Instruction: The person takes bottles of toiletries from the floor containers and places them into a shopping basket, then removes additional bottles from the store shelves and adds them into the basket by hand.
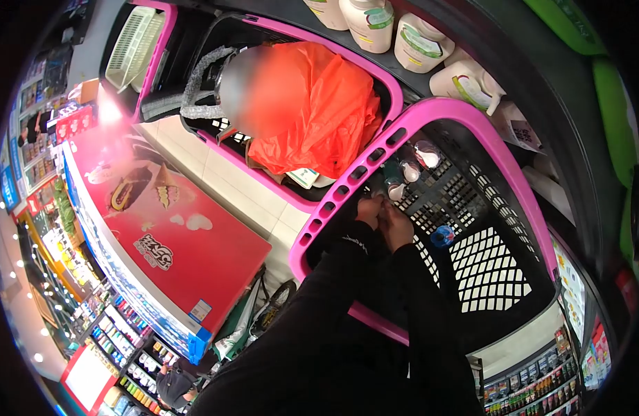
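Note:
Both my hands reach into a black shopping basket with a pink rim (472,114). My left hand (369,210) is closed near the basket's inner left wall, fingers bent inward. Right beside it, almost touching, my right hand (397,228) is closed with its fingertips pressed together. What lies between the fingers is hidden. Several bottles with pale caps stand in a row just beyond my hands, among them a bottle with a white and red cap (426,154). A small blue round item (443,236) lies to the right, against the basket's dark lattice.
A second pink-rimmed basket (278,31) holds a red plastic bag (326,104). White jugs (422,45) line the dark shelf above. A red freezer cabinet (174,229) stands left. A person (174,385) is at the lower left near stocked shelves.

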Motion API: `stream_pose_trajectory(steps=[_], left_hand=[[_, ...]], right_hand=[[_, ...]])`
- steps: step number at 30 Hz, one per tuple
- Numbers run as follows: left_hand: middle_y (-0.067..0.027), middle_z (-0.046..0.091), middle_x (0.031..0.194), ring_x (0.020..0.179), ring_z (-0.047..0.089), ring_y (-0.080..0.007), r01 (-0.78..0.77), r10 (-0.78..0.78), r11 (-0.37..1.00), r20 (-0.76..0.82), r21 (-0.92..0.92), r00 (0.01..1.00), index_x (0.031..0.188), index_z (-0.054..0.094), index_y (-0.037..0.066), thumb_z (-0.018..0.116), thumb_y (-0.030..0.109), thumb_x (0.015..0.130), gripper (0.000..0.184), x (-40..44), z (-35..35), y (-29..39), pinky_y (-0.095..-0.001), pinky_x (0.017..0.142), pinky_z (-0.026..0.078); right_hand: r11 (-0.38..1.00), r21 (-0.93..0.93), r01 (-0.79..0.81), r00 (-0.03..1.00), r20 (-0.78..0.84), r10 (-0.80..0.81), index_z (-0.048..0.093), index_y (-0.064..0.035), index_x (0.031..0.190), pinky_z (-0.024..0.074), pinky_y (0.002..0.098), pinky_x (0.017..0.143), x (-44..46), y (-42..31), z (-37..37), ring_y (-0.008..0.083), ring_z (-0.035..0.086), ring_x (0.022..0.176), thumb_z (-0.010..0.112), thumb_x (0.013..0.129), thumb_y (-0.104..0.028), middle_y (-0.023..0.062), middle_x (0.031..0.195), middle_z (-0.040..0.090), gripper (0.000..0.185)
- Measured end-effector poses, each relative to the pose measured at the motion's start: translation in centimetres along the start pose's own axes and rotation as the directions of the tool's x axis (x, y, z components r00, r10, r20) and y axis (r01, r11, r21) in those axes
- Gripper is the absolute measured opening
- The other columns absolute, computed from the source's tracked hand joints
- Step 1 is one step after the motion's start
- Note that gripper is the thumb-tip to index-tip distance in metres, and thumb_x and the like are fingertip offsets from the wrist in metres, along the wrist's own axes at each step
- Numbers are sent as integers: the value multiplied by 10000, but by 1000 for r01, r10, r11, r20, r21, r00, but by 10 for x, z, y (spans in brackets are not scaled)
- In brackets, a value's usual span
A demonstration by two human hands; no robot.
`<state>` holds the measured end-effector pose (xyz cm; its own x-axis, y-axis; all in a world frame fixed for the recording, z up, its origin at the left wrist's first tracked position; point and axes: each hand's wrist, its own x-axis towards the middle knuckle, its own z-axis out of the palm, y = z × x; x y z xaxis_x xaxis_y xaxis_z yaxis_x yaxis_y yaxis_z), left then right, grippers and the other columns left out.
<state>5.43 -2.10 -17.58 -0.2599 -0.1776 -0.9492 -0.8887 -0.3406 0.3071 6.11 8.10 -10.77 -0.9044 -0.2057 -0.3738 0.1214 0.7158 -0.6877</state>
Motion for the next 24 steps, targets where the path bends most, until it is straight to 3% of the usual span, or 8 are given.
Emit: stream_pose_trajectory(steps=[4,8,9,11,14,17,20,24], left_hand=[[-161,585,779,655,571,-228,-184,185,978,-2,100,983,855,559,-44,537,185,742,256,-23,-5,21,-343,531,429],[-154,578,745,636,566,-256,-609,602,602,208,517,771,821,563,-31,475,232,774,281,-24,-19,15,-382,542,422],[-154,578,745,636,566,-256,-613,602,600,214,514,769,821,563,-31,475,232,774,281,-12,-18,8,-382,542,422],[-179,580,752,655,565,-304,-116,128,989,-130,94,983,799,568,-38,449,290,780,350,23,-15,-7,-401,585,420],[-116,545,771,670,527,-239,81,-81,997,-61,7,995,913,521,-4,474,265,793,298,-45,-2,47,-353,612,427],[-130,553,814,698,537,-237,-171,227,891,-86,420,970,949,513,-9,480,282,789,334,-52,1,46,-348,599,426],[-155,554,876,733,551,-238,-96,147,934,-124,344,981,984,499,-21,485,291,776,375,-84,14,60,-348,597,430],[-140,532,873,779,534,-214,-236,176,912,199,335,964,992,477,-2,467,241,780,323,-143,18,83,-338,628,429]], right_hand=[[998,4,-67,995,74,67,441,-96,1149,447,376,656,7,-9,-1,320,549,809,582,687,-98,141,910,568,483],[993,-22,-113,980,161,115,403,-90,1164,440,400,652,15,-22,0,330,541,806,536,726,-135,155,901,561,461],[981,-74,-181,945,263,194,392,-78,1165,438,408,655,17,-28,-2,332,540,807,523,734,-145,162,902,558,456],[978,-80,-194,944,256,209,382,-63,1164,435,417,660,13,-36,-3,336,539,804,520,730,-131,166,894,557,460],[981,-18,-195,955,223,194,353,-19,1167,433,429,669,4,-45,-6,349,536,803,513,719,-98,185,866,550,483],[976,-55,-210,962,167,216,398,3,1111,438,423,678,-8,-52,-10,358,533,812,507,714,-91,215,875,529,422],[967,-209,-147,967,175,185,466,11,1020,436,426,684,-18,-61,-24,368,528,812,505,710,-95,215,887,528,330],[981,-190,-31,983,171,64,501,-18,952,451,390,730,-40,-61,-52,318,516,916,544,684,-101,169,987,512,284]])
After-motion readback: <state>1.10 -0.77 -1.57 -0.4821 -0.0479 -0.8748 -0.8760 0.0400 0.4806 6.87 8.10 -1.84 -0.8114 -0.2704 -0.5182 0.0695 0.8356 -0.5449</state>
